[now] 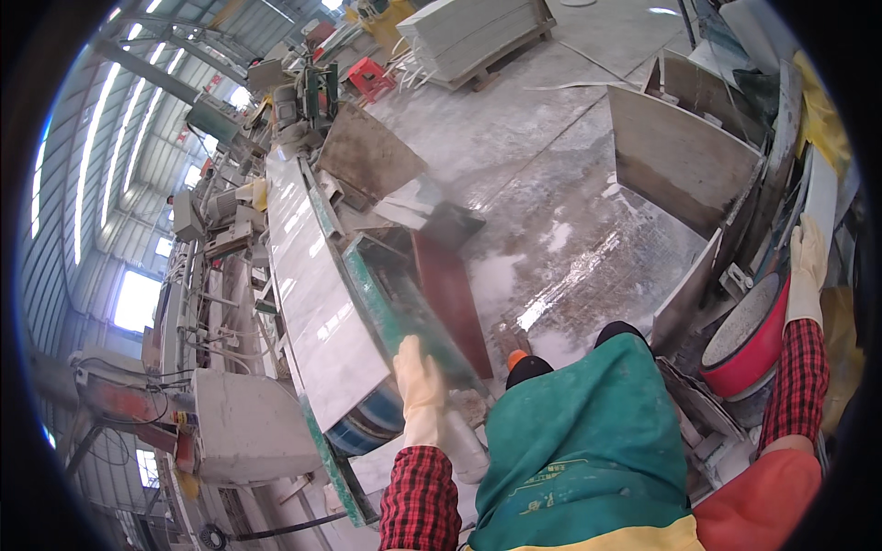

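Observation:
My left hand (420,393), in a pale rubber glove, lies with its fingers stretched out beside a green metal rail (372,294). Just left of it, a glossy white stone slab (317,275) lies along the machine bed, its near end over a blue roller (372,422). At the far right my right hand (807,266), gloved alike, reaches out with its fingers at the near end of a narrow white slab (820,197). They seem to grip its edge; the fingers' far side is hidden.
A red round tub (749,340) stands below my right arm. Brown boards (680,156) lean at the right. A reddish panel (450,298) slants beside the machine. The floor (560,230) is wet. Farther off are a slab stack (469,41) and a red stool (370,79).

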`<state>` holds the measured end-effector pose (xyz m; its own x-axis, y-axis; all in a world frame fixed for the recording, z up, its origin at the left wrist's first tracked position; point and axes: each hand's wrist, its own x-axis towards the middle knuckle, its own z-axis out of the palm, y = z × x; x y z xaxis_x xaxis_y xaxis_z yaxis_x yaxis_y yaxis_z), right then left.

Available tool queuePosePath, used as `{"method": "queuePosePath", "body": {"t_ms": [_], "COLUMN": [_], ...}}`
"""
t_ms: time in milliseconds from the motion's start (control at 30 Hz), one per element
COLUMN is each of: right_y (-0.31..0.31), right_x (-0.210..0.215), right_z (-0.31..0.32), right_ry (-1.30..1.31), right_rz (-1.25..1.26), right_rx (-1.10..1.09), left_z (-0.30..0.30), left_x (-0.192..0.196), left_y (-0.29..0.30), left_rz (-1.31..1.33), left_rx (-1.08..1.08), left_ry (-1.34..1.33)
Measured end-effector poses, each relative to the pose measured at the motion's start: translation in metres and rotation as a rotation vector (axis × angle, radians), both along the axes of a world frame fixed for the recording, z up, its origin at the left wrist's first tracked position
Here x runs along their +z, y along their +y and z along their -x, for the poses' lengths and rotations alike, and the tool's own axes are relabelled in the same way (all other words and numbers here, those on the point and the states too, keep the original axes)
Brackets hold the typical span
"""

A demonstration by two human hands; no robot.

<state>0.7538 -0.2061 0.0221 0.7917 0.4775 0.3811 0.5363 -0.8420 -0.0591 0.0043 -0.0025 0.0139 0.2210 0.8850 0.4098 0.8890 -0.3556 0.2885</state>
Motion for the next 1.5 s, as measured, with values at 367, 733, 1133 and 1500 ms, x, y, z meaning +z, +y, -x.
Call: {"method": "queuePosePath", "body": {"t_ms": [367,733,1133,1500], "right_y": [-0.001,0.009,-0.001,-0.001], "right_x": [0.002,0.049,0.032,0.046], "right_z": [0.022,0.085,0.085,0.109], "right_ry": [-0.04,0.024,-0.03,0.004], "right_rz": [0.048,0.081,-0.025,0.003], "right_rx": [-0.09,-0.129,-0.046,-0.028], "left_z": [0.006,0.006,0.006,0.014], "left_x": [-0.005,-0.006,-0.003,-0.012], "left_y": [0.002,0.002,0.0,0.004], "left_rz": [0.093,0.002,-0.031,-0.105], "left_rx": [0.014,-0.024,-0.025,-0.046], "left_ry": [0.011,-0.02,-0.034,-0.036]}}
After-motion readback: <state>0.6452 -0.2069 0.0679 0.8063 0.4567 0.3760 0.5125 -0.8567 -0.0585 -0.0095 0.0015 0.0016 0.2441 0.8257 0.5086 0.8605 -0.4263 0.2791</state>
